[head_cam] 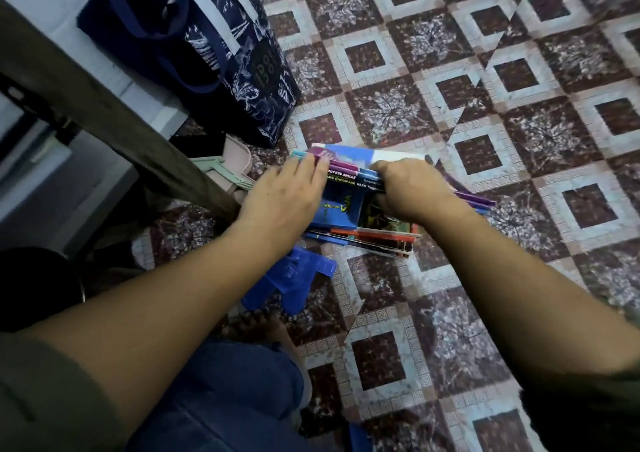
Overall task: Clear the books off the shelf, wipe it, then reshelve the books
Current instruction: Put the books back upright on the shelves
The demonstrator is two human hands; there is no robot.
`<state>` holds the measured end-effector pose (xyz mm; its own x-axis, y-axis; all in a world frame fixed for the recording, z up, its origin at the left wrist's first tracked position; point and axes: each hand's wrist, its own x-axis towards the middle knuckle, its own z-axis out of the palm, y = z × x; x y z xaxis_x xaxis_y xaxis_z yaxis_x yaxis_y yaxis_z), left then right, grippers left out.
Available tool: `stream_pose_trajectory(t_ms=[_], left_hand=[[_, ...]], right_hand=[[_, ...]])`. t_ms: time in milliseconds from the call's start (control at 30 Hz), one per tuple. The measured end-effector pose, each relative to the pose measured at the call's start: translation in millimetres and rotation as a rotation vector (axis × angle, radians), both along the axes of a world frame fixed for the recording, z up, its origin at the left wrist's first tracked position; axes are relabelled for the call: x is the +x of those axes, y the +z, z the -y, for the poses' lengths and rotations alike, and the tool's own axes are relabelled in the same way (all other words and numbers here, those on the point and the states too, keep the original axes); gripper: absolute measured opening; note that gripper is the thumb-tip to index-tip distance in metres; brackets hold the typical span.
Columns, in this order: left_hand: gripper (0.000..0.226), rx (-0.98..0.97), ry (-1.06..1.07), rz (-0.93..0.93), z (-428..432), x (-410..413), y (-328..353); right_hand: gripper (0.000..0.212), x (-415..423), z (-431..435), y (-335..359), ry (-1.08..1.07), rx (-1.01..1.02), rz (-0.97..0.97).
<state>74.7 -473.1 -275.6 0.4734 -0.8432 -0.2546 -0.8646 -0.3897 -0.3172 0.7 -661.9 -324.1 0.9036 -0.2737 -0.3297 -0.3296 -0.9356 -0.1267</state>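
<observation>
On the patterned floor (485,71), centre of view: a bundle of thin books (346,206), between the two hands.

- Long axis of the bundle runs left to right, dipping a little toward the right. Spines face up and away from the person; printed titles read along that same line. A blue cover faces the camera.
- Purple-edged volumes stick out past the right end and point down to the right.
- Under the bundle more books lie flat, among them an orange-edged book (374,234) with its long edge parallel to the spines above.
- Left hand (287,192): flat and wide, fingers (311,167) straight, pressing on the left end of the spines.
- Right hand (412,188): fingers (384,174) curled over the top of the spines, gripping the bundle near its right half.

Containers:
- Navy tote bag (242,71) with a pale print stands upright behind the books, near but apart from them, mouth open, handles loose. Interior dark; contents cannot be told.
- Pink tray (237,155) just left of the books, partly under a dark wooden rail (104,105); a pale green piece (214,171) lies against it. What else it holds is hidden.

Blue plastic piece (294,278) lies on the floor near the person's foot (256,323).
</observation>
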Motion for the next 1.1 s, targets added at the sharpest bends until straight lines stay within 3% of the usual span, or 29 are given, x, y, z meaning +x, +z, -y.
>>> stream_pose_trajectory(t_ms=[133, 233, 333, 467, 600, 733, 1100], left_hand=[[0.084, -0.194, 0.01, -0.109, 14, -7, 17], [0.054, -0.034, -0.003, -0.176, 13, -33, 40], [0.043, 0.095, -0.001, -0.165, -7, -59, 61], [0.044, 0.126, 0.025, -0.109, -45, -71, 99], [0.039, 0.101, 0.201, -0.071, -99, -73, 152], [0.037, 0.012, 0.349, 0.009, -163, -84, 202], [0.033, -0.287, 0.746, 0.482, -352, -110, 305]], right_hand=[[0.034, -51, -19, 66, 0.004, 0.146, -0.038], [0.036, -84, -36, 85, 0.037, 0.274, -0.084], [0.035, -106, -54, 88, 0.063, 0.344, -0.05], [0.036, -119, -87, 97, 0.161, 0.259, 0.156], [0.037, -113, -118, 128, 0.246, 0.092, 0.388], [0.029, -92, -155, 165, 0.383, 0.056, 0.586], [0.034, -6, -329, 285, 0.7, -0.035, 1.006]])
